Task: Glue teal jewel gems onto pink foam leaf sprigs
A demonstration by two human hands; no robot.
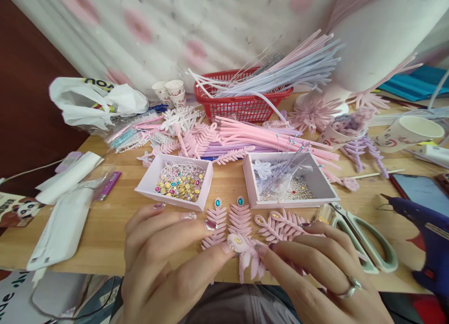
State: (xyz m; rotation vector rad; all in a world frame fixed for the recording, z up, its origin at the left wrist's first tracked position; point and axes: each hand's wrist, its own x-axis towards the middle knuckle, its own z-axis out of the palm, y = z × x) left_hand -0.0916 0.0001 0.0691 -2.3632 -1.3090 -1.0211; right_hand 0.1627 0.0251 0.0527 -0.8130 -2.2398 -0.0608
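Close to the table's front edge, both hands meet at a pink chenille-stem feather (249, 263) whose pale oval tip has a beaded rim and a gold centre. My left hand (171, 258) pinches that tip, with the thumb against its edge. From the other side, thumb and forefinger of my right hand (315, 263) close on the fronds just right of the tip. Beyond the fingers lie two pink feathers with blue gems, a left one (214, 223) and a middle one (240, 218). Further pink feathers with yellow gems (280, 226) are partly covered by my right hand.
A left box (171, 200) holds gems, a right box (298, 203) pearls and pins. Scissors (380, 244) and a blue glue gun (421, 225) lie at right. Behind are pink stems (252, 132) and a red basket (242, 109); a white packet (63, 225) is left.
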